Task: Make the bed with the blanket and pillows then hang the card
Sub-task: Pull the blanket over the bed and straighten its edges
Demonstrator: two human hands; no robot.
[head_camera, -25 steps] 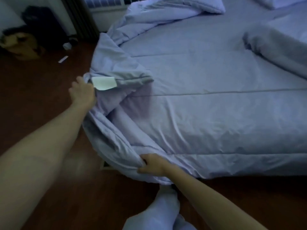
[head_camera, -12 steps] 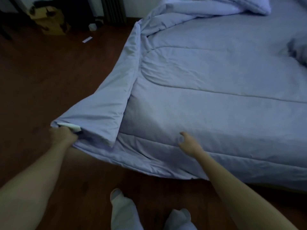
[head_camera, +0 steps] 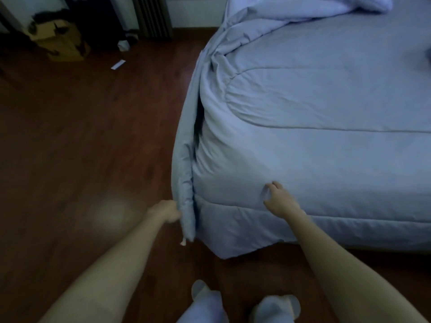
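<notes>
Blanket (head_camera: 314, 127) covered the bed in the head view, pale blue and quilted, draped over the near corner down to the dark wooden floor (head_camera: 81, 148). Its left edge hung as a folded vertical strip just beside the corner, and the left hand (head_camera: 166, 211) was closed around that strip, fingers clamped on the fabric. A small white tag (head_camera: 183, 242) showed at the strip's bottom end. The right hand (head_camera: 277, 201) rested against the blanket's front face near the top edge of the mattress, fingers curled and slightly apart, pinching at the cloth; whether they truly held it could not be told. More blanket lay bunched at the far left corner of the bed. 2 feet in pale socks (head_camera: 275, 306) stood on the floor below. A yellowish bag (head_camera: 60, 43) and a small white strip (head_camera: 117, 64) lay on the floor far left
</notes>
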